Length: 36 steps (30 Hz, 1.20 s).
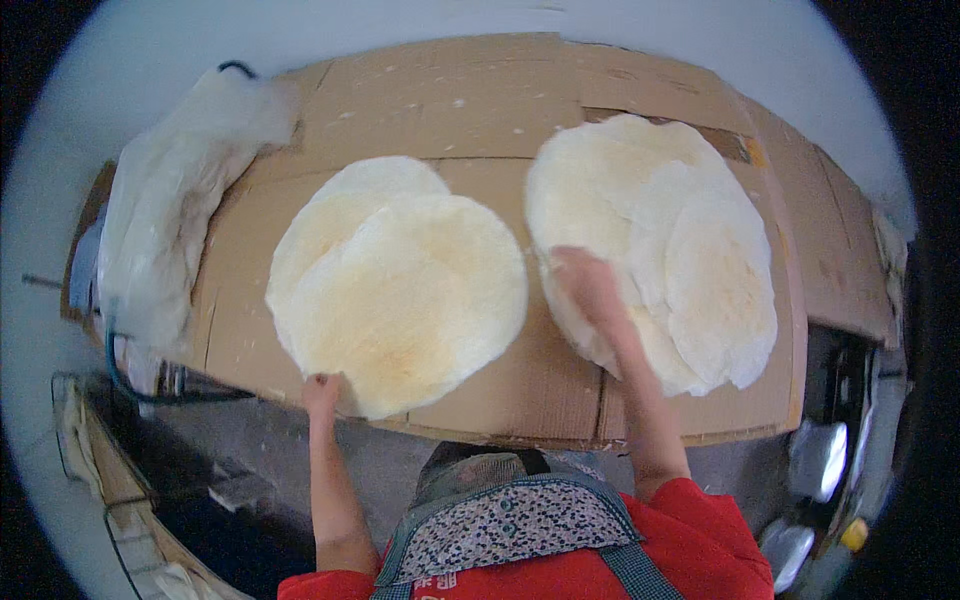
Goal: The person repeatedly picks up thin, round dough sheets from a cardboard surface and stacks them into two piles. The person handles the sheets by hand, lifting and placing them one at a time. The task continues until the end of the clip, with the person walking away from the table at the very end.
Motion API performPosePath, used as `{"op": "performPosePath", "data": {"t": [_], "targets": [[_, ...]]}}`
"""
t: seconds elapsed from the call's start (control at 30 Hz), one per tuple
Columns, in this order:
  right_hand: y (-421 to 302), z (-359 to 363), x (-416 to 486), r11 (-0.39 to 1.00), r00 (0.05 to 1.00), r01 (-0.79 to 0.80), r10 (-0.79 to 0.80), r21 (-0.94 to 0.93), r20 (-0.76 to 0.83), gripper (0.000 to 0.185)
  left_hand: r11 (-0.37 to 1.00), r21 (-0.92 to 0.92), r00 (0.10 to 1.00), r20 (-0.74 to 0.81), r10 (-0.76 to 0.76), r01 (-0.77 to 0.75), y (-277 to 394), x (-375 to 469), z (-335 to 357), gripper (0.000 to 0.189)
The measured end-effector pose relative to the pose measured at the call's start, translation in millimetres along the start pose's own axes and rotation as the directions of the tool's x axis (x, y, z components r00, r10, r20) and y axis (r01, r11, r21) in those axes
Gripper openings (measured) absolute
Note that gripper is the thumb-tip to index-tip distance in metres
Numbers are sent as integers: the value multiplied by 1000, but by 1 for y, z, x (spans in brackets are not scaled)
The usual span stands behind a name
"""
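Note:
Two piles of rounded, cream-coloured, fuzzy sheets lie on a cardboard-covered table; their exact material is unclear. In the left pile, one broad sheet overlaps another behind it. My left hand has its fingers closed at the lower left edge of that pile, seemingly pinching the rim. The right pile is made of several overlapping pieces, with a smaller oval one along its right side. Over the left part of this pile is my right hand, blurred by motion, so its finger posture and any grip are hard to read.
A bulky translucent plastic bag with pale contents rests at the table's left end. Brown tape runs near the right edge. Beyond the front edge, shiny silvery objects and a small yellow item stand low at the right.

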State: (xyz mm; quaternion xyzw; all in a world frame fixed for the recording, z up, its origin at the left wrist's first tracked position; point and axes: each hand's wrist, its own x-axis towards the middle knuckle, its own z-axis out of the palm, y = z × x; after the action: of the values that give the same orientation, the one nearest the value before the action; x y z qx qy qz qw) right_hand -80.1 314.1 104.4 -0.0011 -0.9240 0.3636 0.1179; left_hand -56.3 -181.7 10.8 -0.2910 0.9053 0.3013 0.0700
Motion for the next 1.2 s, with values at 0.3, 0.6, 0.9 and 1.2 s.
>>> {"op": "performPosePath", "data": {"t": [0.3, 0.6, 0.9, 1.2], "targets": [[-121, 170, -28, 922, 856, 387, -346, -32, 383, 58, 803, -596, 992, -98, -76, 2, -12, -28, -22, 26], [-101, 187, 37, 913, 963, -162, 230, -375, 143, 47, 379, -851, 926, 284, -249, 363, -45, -38, -27, 14], [-80, 205, 84, 868, 882, -340, 428, -362, 199, 34, 653, -682, 944, 249, -216, 329, -37, -34, -31, 15], [-316, 157, -19, 789, 597, 296, -592, 538, 541, 17, 508, -855, 991, 135, 22, 105, -43, -40, -52, 32]]}}
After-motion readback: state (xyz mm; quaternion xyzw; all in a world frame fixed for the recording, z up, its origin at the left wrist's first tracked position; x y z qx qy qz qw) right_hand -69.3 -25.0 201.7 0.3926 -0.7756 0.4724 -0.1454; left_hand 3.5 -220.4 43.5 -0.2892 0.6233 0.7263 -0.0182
